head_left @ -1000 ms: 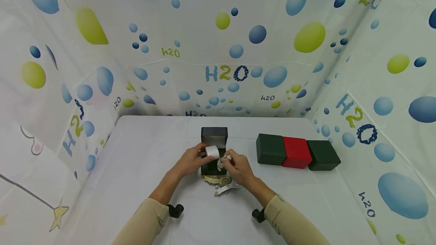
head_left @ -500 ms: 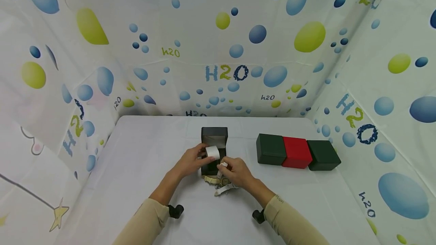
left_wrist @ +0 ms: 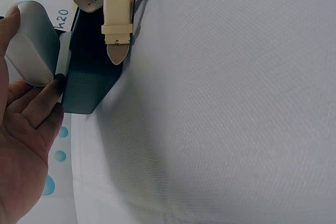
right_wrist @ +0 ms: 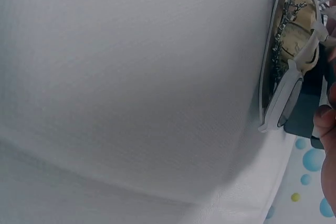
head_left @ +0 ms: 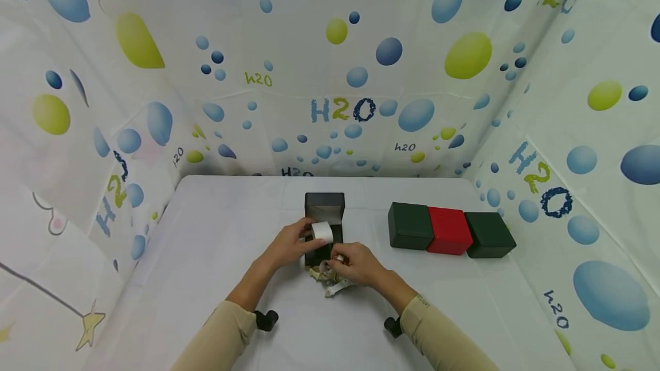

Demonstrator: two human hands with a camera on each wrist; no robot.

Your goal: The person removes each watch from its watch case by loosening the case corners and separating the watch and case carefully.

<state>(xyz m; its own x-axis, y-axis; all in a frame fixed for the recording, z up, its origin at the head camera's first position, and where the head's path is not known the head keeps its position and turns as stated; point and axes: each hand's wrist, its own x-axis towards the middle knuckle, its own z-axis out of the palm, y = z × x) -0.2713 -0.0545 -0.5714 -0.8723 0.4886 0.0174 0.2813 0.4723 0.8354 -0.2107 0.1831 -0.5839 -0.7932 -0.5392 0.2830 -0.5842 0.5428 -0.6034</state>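
Observation:
My left hand (head_left: pixel 289 245) grips a white watch cushion (head_left: pixel 322 232) between thumb and fingers, over an opened dark green box (head_left: pixel 325 201) with its lid raised. My right hand (head_left: pixel 361 265) pinches a pale-strapped watch (head_left: pixel 324 267) at the box's front edge; the fingers hide much of it. Directly below lie a cream-strapped watch (left_wrist: pixel 117 14) and a white watch (right_wrist: pixel 286 98), in front of the box. A silvery chain (right_wrist: pixel 277 45) runs beside them in the right wrist view. The left wrist view shows the cushion (left_wrist: pixel 34 43) apart from the straps.
To the right, a dark green box (head_left: pixel 410 226), a red box (head_left: pixel 450 231) and another dark green box (head_left: pixel 490 235) stand side by side, closed. A white cloth (head_left: pixel 232 205) covers the table. Printed curtains (head_left: pixel 289 33) hang behind and at both sides.
My right hand has come down from the cushion toward the box's front edge, bringing the pale-strapped watch along. The left hand and the cushion stay nearly still.

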